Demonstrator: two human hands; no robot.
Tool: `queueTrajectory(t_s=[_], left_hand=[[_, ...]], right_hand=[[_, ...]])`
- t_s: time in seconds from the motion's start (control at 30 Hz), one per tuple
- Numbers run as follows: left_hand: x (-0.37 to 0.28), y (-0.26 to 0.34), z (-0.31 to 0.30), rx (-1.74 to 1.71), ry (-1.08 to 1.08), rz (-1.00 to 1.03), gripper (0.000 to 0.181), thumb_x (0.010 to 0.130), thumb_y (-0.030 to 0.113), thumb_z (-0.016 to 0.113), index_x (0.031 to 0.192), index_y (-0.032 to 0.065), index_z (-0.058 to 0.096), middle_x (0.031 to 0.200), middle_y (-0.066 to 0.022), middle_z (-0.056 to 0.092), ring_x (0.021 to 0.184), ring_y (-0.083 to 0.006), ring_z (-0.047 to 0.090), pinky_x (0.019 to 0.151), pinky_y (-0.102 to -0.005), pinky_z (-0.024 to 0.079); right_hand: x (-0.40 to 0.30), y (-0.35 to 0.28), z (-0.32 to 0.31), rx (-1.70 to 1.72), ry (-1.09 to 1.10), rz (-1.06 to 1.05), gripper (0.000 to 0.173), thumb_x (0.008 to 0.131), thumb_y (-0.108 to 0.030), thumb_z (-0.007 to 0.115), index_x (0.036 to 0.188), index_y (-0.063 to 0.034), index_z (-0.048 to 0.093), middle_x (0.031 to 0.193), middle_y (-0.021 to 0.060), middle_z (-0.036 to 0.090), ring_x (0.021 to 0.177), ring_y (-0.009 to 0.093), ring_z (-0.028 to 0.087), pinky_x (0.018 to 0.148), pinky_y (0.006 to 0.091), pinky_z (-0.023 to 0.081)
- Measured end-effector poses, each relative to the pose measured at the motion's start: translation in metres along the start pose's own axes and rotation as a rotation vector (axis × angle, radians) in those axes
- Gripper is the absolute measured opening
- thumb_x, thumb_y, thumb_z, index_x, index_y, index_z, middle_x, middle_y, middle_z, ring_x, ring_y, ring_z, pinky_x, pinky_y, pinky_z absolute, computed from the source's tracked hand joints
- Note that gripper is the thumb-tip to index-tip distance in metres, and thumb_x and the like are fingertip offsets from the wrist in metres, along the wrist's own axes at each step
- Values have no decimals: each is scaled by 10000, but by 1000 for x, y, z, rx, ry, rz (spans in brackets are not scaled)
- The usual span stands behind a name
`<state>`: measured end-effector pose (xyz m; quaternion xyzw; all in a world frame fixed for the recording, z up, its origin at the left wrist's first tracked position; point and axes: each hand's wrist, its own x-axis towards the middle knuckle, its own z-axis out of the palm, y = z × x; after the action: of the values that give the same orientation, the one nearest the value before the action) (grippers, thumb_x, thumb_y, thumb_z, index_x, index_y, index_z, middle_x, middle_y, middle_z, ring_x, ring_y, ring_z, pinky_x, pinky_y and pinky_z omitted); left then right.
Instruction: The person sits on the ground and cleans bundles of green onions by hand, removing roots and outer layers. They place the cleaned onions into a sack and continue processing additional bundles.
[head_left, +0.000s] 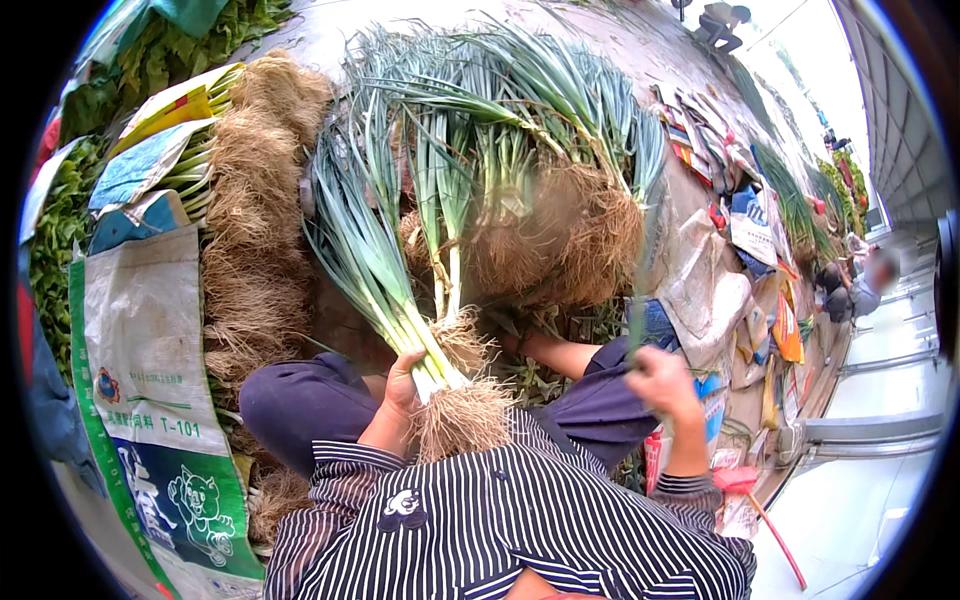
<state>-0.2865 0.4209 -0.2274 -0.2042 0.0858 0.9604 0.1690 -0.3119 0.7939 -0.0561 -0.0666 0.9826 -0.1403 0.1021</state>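
My left hand (403, 382) grips a small bunch of leek-like allium plants (409, 322) by the white stems. Their blue-green leaves point away from me, and the pale hairy roots (461, 420) rest against my striped shirt. Off to the right, my right hand (664, 381) is blurred, with its fingers closed on a thin green leaf strip (639, 292) that rises from it. In front of my crossed legs lies a large heap of the same plants (510, 97), their brown roots (592, 240) facing me. A few separate plants (448, 255) lean beside the held bunch.
Root-ended bundles (255, 247) are stacked along my left, partly wrapped in sacks. A printed woven sack (142, 322) covers their near end. Crumpled sacks (712, 277) lie at right, near a red-handled tool (776, 536). Another person (862, 285) sits farther right.
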Motion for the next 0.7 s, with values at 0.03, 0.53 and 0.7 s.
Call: queueTrajectory(t_s=[0.03,0.53,0.7], left_hand=[[0,-1,-1,-2,8,-9,285,816,153,545,1038,-26,541,848,-161,643,728,-284,650,692,-414,557],[0,0,-9,20,18,-35,364,816,140,536,1143,-18,509,986,-160,634,814,-269,649,755,-394,545],[3,-6,-3,23,18,-52,352,813,140,550,1123,-19,508,963,-160,635,796,-272,650,733,-398,552]], right_hand=[[10,-21,14,-241,-501,128,363,727,-387,641,845,-44,630,805,143,640,812,331,617,759,417,485],[151,-151,178,2199,-595,346,223,910,-172,515,1033,-2,592,951,83,636,816,190,609,708,352,527],[155,-138,197,1757,-616,305,223,867,-116,551,1055,1,576,929,96,630,791,180,614,728,321,513]])
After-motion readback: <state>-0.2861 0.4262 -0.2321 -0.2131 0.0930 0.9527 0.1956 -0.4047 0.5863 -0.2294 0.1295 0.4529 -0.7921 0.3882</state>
